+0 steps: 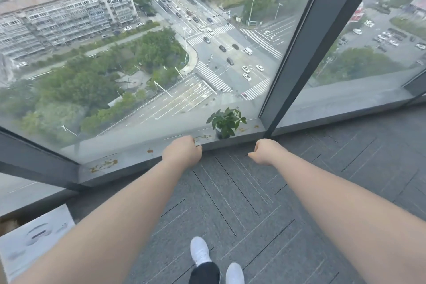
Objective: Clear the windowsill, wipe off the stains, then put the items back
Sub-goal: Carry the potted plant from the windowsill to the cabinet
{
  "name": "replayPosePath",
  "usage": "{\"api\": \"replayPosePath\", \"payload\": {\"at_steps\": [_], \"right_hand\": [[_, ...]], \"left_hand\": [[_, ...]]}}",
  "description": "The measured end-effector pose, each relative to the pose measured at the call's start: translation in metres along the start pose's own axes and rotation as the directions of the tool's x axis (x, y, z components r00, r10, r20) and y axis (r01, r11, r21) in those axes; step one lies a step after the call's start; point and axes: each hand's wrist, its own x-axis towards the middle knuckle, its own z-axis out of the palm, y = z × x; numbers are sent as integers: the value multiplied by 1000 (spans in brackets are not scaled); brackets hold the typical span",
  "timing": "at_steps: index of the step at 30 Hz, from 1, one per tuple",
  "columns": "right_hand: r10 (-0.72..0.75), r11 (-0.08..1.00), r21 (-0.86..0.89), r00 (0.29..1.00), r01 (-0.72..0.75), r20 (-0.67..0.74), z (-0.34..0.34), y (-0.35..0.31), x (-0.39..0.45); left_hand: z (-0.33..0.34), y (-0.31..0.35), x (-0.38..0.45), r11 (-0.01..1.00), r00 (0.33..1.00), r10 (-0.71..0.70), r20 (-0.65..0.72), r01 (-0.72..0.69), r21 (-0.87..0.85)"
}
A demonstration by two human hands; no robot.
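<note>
A low grey windowsill [138,157] runs along the base of the big window. A small potted plant [226,122] with green leaves stands on it toward the right, near the dark window post. Brown-orange stains [103,165] mark the sill at the left, a small spot [150,151] sits further along, and more stains [202,137] lie beside the pot. My left hand [182,151] reaches over the sill's front edge, left of the plant, fingers curled with nothing visible in them. My right hand [265,151] hovers over the carpet just below the sill, fingers curled, holding nothing I can see.
A dark window post [306,53] rises right of the plant. Grey carpet tiles [242,203] cover the floor in front of the sill. A white printed box [34,237] lies at the lower left. My white shoes [200,251] stand on the carpet.
</note>
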Motion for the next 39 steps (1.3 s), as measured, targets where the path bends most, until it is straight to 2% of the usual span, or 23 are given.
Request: {"api": "replayPosePath", "payload": {"at_steps": [3, 8, 14, 19, 23, 30, 39], "right_hand": [[49, 999, -19, 998, -49, 28, 5, 1, 42], [30, 998, -57, 998, -27, 57, 26, 7, 128], [-50, 996, -69, 995, 55, 86, 86, 24, 266], [-57, 995, -77, 997, 61, 53, 154, 57, 381], [-44, 999, 7, 999, 44, -2, 203, 70, 464], [-119, 963, 231, 988, 139, -100, 247, 57, 578], [-246, 849, 441, 957, 290, -155, 260, 33, 620]], "left_hand": [[12, 2, 58, 1000, 1000, -16, 6, 16, -5], [64, -5, 128, 1000, 998, -23, 57, 24, -10], [170, -10, 233, 996, 991, -81, 107, 78, 34], [278, -7, 321, 997, 997, -68, 44, 70, -32], [347, -6, 386, 992, 999, -40, -34, 36, -122], [413, -4, 485, 958, 992, -7, -128, -30, -285], [433, 14, 534, 922, 995, 32, -93, -65, -381]]}}
